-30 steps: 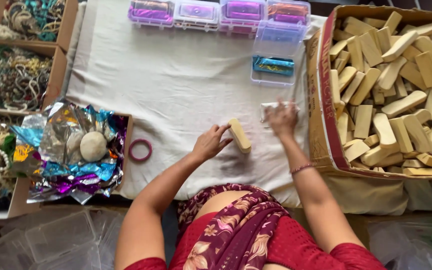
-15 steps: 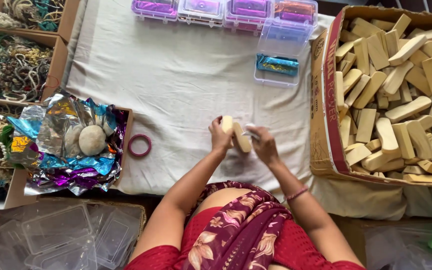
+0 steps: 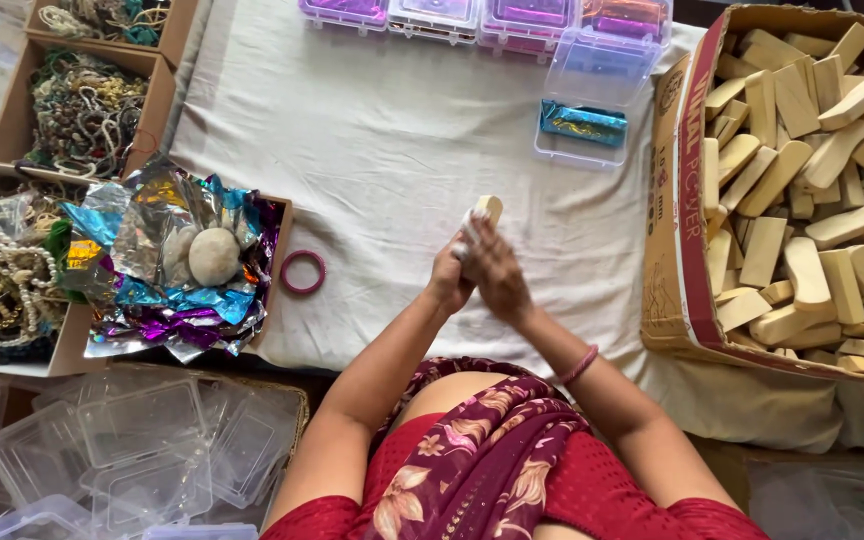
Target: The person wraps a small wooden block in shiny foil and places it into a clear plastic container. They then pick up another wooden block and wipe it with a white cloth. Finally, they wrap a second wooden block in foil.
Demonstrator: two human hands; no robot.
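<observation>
Both hands meet at the centre of the frame, closed together around one pale wooden block [image 3: 485, 210]. The left hand [image 3: 449, 280] clasps it from the left and the right hand [image 3: 497, 275] wraps over it from the right; only the block's upper end sticks out above the fingers, lifted off the white cloth [image 3: 382, 140].

Just left of the hands, one pink ring [image 3: 303, 272] lies flat on the cloth. Further left, one cardboard box holds crumpled coloured foil [image 3: 167, 290] with two round pale lumps [image 3: 202, 255] resting on it.

Above and to the right of the hands sits one open clear plastic case [image 3: 592, 100] with one blue foil-wrapped piece [image 3: 582, 123] inside. Along the top edge runs a row of four closed clear cases [image 3: 482, 15] with purple and orange contents.

The right side of the frame is filled by one large cardboard carton [image 3: 677, 220] heaped with many more wooden blocks, too many to count. At upper left, several boxes hold beaded strings [image 3: 87, 105]. Lower left holds a pile of empty clear plastic cases [image 3: 142, 440].
</observation>
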